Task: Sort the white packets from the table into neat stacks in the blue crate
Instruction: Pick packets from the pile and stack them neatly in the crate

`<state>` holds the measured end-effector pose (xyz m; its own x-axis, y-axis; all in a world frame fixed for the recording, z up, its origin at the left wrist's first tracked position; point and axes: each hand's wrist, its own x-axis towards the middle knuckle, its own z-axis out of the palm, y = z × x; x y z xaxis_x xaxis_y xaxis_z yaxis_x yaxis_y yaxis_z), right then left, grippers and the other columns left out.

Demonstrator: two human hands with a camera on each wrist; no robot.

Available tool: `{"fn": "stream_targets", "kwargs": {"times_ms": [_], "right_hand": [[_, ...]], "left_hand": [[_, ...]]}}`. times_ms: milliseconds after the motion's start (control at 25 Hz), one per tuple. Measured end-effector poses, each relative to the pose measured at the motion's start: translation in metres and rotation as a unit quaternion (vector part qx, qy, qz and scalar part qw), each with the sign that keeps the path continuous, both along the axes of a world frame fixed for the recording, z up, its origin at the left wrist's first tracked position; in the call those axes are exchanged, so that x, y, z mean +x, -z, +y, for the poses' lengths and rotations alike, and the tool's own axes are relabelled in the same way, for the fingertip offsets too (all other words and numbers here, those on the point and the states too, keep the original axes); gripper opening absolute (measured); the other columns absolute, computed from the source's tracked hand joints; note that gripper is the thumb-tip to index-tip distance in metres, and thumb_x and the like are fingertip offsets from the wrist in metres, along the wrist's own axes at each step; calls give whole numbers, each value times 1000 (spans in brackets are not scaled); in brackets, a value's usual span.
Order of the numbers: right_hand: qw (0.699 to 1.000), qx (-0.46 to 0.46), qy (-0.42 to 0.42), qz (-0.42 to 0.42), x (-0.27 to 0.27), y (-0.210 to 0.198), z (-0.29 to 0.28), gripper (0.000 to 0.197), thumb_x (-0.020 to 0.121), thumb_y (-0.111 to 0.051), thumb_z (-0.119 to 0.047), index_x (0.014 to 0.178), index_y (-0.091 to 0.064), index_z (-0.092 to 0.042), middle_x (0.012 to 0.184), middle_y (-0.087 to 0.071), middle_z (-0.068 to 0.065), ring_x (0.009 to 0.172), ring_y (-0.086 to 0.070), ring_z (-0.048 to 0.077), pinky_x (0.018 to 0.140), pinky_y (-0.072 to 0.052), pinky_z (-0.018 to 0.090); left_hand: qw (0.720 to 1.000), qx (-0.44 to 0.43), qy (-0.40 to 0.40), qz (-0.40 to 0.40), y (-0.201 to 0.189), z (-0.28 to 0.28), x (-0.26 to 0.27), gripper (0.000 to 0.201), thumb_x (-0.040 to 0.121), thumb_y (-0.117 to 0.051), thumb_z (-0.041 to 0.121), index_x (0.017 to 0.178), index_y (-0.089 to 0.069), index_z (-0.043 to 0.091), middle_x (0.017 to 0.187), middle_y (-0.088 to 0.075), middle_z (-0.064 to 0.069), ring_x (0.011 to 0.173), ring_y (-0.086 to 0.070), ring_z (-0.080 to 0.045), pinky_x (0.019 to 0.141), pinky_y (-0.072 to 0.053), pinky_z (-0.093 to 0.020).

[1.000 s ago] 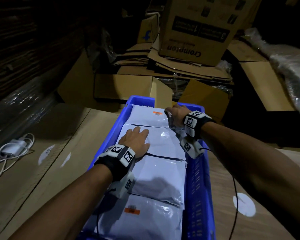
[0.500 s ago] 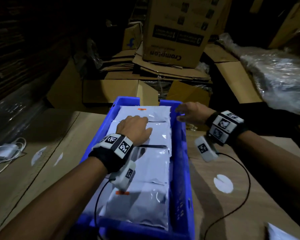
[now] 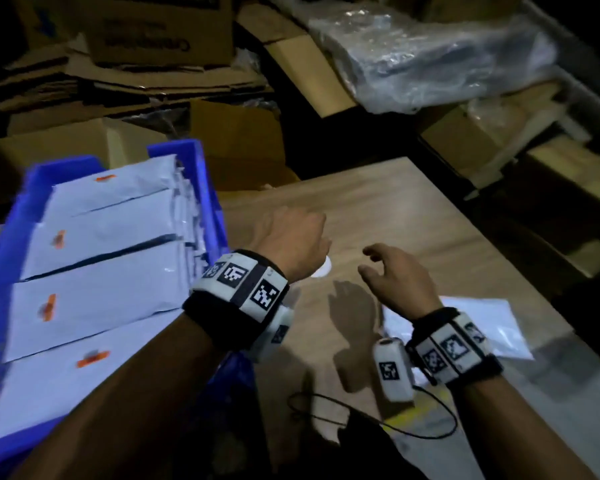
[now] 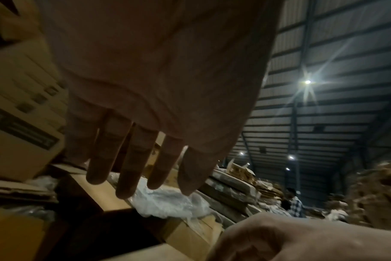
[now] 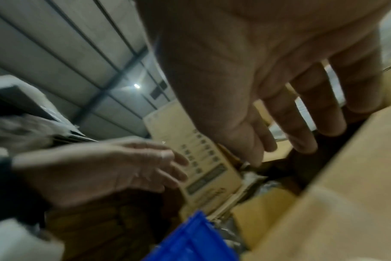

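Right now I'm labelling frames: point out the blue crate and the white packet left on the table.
blue crate (image 3: pixel 212 202): head view, right wall.
white packet (image 3: pixel 499 327): head view, its flat middle.

Hardly any writing is legible. The big cardboard box (image 3: pixel 146 29) at the far edge carries upside-down dark lettering, too blurred to make out. Orange labels (image 3: pixel 92 358) on the white packets (image 3: pixel 94 306) and the wristbands' (image 3: pixel 243 285) square black-and-white markers bear no legible text.
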<state>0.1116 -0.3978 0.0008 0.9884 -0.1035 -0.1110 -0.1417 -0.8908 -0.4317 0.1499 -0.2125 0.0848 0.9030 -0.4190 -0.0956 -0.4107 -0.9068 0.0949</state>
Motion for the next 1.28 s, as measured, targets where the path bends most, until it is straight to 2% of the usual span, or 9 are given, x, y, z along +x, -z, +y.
{"fn": "stream_targets", "kwargs": {"times_ms": [120,240,400,560,640,760,960,1160,1280], "right_hand": [[997,22,71,11,-25,38,-43,42,93,-59,-29,133,-56,-15,130,-59,10,120,-53,29,97,-43,39],[986,33,164,14,-41,62,-88,44,92,-60,-26,134,-55,-16,134,-55,11,125,-48,30,102,-41,44],[958,-4,284,46,-54,80,-151,53,88,-64,-29,137,-52,-16,140,-50,14,128,-44,35,104,-37,44],[927,-2,361,96,-66,97,-200,67,85,-67,-41,142,-43,-16,144,-44,15,130,-43,38,106,-39,47],[917,44,374,131,-69,104,-214,75,84,-68,-47,145,-37,-17,148,-39,15,132,-41,38,107,-38,50],[913,93,380,118,-70,114,-224,80,81,-71,-48,144,-38,-13,145,-46,14,129,-46,37,105,-41,52],[916,139,374,41,-66,111,-225,67,80,-77,-30,137,-48,-10,134,-56,13,122,-53,32,98,-44,39],[926,182,330,-36,-49,86,-226,53,82,-75,-20,131,-56,-14,128,-61,9,117,-56,27,94,-47,35],[936,200,282,-60,-26,74,-221,50,82,-74,-20,129,-59,-15,127,-62,6,118,-57,23,97,-49,37]], "left_hand": [[998,16,39,52,39,-54,-3,39,99,-40,44,128,-52,20,123,-60,-6,110,-56,-31,75,-42,-36],[986,-12,73,148,95,-99,-6,42,97,-43,42,132,-50,18,132,-54,-9,119,-52,-33,90,-46,-41],[961,-57,91,256,160,-140,-11,67,93,-51,51,148,-32,18,152,-35,-9,136,-36,-31,108,-35,-41],[958,-37,87,270,193,-166,-14,82,89,-56,56,153,-18,21,160,-20,-3,145,-21,-26,114,-27,-42],[962,-9,98,254,199,-174,-11,83,86,-58,58,152,-20,24,157,-25,-3,142,-24,-27,111,-28,-42],[967,21,113,227,197,-183,-5,82,80,-62,61,146,-29,26,145,-40,-6,132,-35,-29,103,-29,-41],[969,26,116,216,188,-190,2,80,74,-71,57,140,-38,25,133,-46,-6,125,-41,-29,100,-31,-38],[945,-77,122,294,174,-179,18,54,74,-78,43,113,-56,13,111,-58,-5,102,-55,-26,78,-40,-31],[915,-164,105,353,166,-165,19,41,67,-82,37,91,-59,14,87,-59,1,77,-58,-13,63,-41,-25]]}}
